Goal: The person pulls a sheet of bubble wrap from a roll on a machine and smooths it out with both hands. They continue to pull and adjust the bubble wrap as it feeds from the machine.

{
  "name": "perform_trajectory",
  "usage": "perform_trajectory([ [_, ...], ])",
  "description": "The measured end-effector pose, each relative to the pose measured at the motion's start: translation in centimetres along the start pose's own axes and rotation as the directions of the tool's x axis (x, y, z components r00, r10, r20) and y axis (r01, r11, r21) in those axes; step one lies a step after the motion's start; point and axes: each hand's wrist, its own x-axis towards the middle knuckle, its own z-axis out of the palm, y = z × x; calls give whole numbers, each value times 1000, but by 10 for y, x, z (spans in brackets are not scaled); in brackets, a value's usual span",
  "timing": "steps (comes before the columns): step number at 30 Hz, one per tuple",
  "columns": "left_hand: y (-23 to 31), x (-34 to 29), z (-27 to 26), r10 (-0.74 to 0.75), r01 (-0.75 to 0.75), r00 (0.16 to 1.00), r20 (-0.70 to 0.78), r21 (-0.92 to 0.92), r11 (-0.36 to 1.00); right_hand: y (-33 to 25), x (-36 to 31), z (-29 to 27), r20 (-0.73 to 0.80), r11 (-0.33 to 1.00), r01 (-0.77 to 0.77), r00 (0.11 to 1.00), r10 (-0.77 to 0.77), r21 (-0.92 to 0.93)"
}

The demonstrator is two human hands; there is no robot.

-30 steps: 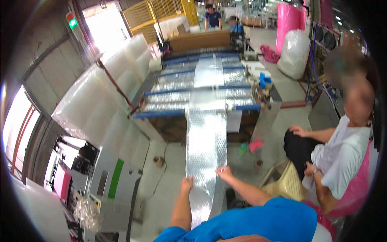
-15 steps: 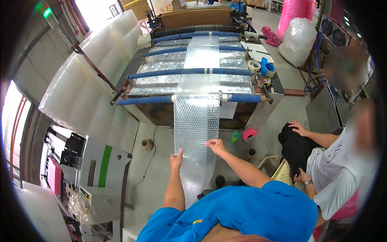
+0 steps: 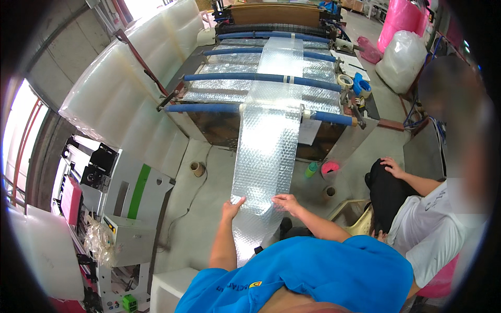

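Observation:
A long strip of clear bubble wrap [image 3: 265, 156] runs down from the machine's front roller toward my lap. My left hand [image 3: 233, 208] grips its left edge, thumb on top. On the opposite edge, my right hand [image 3: 288, 203] pinches the film between thumb and fingers. Between the hands the wrap looks creased or layered, with a brighter, smoother piece below; glare blurs the detail. The blue-covered front roller [image 3: 206, 108] carries the strip, which passes over several more blue rollers behind it.
A co-worker's hand [image 3: 392, 168] rests on a dark-clad knee at right. Tape rolls [image 3: 345, 80] lie on the machine's right side. A green bottle [image 3: 311, 169] and cardboard cores [image 3: 197, 168] stand on the floor. Large wrapped rolls [image 3: 112, 88] and a grey machine [image 3: 130, 240] line the left.
My right hand has come down and toward the strip's right edge, roughly level with my left, which keeps its grip. The whole view has shifted, moving the machine up and right.

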Motion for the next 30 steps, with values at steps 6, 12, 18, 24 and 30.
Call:
perform_trajectory([
  [6,-30,-39,-22,-14,7,1000,24,250,968,6,-47,30,71,979,-89,992,104,-186],
  [12,-31,-78,-47,78,-78,997,-4,64,995,44,-95,66,19,997,-55,998,56,-45],
  [18,-17,-121,-65,222,-206,950,-221,92,974,57,-131,104,-198,985,130,974,-107,110],
  [24,-20,-124,-73,304,-250,866,-397,184,951,42,-146,131,-345,942,315,902,-260,114],
  [30,-36,-94,-73,314,-328,943,-112,-138,935,-4,-181,148,-495,567,410,277,-824,-715],
])
